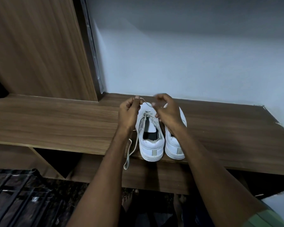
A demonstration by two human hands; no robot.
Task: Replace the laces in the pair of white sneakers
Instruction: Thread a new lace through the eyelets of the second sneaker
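Two white sneakers stand side by side, heels toward me, on a wooden shelf (56, 122). The left sneaker (150, 138) has a pale lace (129, 154) partly threaded; one loose end hangs over the shelf's front edge. My left hand (129, 114) pinches the lace above the shoe's toe. Over the lace holes hovers my right hand (166, 110), fingers curled; whether it holds a strand is unclear. It and its forearm cover much of the right sneaker (175, 145).
A tall wooden panel (39, 46) rises at the left and a pale wall (187, 54) stands behind the shelf. A dark metal rack (18, 194) sits on the floor at lower left. My bare feet (129, 200) show under the shelf.
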